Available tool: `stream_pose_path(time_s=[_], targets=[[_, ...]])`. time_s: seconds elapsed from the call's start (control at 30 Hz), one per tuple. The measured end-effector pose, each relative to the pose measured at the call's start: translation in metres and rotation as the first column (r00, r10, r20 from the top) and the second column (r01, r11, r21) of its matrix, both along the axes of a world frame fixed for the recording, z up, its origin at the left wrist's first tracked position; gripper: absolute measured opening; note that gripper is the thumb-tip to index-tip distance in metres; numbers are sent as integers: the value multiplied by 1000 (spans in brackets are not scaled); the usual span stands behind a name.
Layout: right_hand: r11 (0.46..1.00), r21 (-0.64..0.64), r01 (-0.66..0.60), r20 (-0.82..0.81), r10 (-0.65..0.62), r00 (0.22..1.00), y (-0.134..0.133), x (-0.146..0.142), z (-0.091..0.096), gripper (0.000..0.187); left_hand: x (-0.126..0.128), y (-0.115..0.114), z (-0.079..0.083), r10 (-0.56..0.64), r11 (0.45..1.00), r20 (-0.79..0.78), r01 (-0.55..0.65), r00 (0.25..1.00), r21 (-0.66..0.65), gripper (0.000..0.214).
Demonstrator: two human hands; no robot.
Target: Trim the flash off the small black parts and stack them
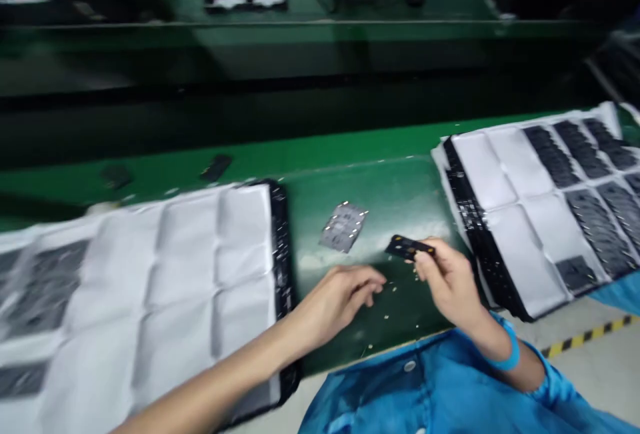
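1. Right hand [450,281]: thumb and fingers pinched together on one end of a small, flat, black rectangular piece with yellowish marks [404,247]. Piece is held above the green tabletop [400,184], between the two trays; its far end juts out unsupported. Risk, as I judge it: a knock on that free end could twist it out of the pinch.

2. Left hand [350,294]: fingers loosely half curled, thumb a little apart, nothing seen in them (palm side is mostly hidden, so I can't swear to it). No second grip on the black piece; if the pinch slips, it likely drops to the table.

3. Thin grey flat panel with shiny metal-like tabs along its edges [344,226]: lies loose just beyond the left hand. A careless forward sweep could push it or bend a tab.

4. Pale small specks [387,317] scattered near the hands. Could stick to or scratch a part laid down on them.

5. White-lined black tray at left [284,274]: left forearm crosses over it; a low elbow might drag the lining.

6. White-lined black tray at right [465,201], near the right hand: rows of dark grey flat parts [600,227] there could shift if the rim gets bumped.
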State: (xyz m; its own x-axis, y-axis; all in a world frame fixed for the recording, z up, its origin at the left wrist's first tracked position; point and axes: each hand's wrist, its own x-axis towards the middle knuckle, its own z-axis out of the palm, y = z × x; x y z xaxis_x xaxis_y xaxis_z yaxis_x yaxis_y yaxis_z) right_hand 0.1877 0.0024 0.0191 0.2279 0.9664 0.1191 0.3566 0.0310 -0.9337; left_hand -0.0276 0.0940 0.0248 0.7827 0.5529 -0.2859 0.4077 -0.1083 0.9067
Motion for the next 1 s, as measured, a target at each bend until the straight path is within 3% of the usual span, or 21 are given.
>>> stream_pose_path(time_s=[0.07, 0.23, 0.37, 0.57, 0.7, 0.83, 0.9, 1.0], targets=[[999, 10, -32, 2, 32, 999, 4, 0, 1, 22, -4, 12, 3, -44, 997, -70, 48, 997, 56, 26], [992, -40, -119, 36, 120, 992, 8, -6, -2, 12, 3, 22, 18, 95, 975, -17, -90, 995, 201, 23], [972, -83, -218, 16, 220, 975, 5, 3, -7, 32, 8, 20, 23, 177, 978, -1, -176, 984, 116, 39], [999, -35, -38, 149, 43, 988, 3, 15, -14, 27, 1, 25, 18, 297, 955, 13, -297, 955, 17, 40], [999, -2, -39, 231, 38, 972, 3, 6, -13, 26, 1, 24, 17, 360, 932, 100, -361, 927, -11, 40], [998, 59, 1, 21, -2, 1000, 4, 0, -7, 27, 13, 15, 28, 402, 914, 124, -388, 907, -123, 36], [999, 32, -21, -152, 25, 988, 3, -3, -3, 33, 22, 10, 31, 389, 915, 159, -361, 907, -181, 34], [999, 23, -48, -279, 53, 959, 2, -8, 1, 26, 30, 6, 28, 374, 917, 223, -322, 900, -235, 34]])
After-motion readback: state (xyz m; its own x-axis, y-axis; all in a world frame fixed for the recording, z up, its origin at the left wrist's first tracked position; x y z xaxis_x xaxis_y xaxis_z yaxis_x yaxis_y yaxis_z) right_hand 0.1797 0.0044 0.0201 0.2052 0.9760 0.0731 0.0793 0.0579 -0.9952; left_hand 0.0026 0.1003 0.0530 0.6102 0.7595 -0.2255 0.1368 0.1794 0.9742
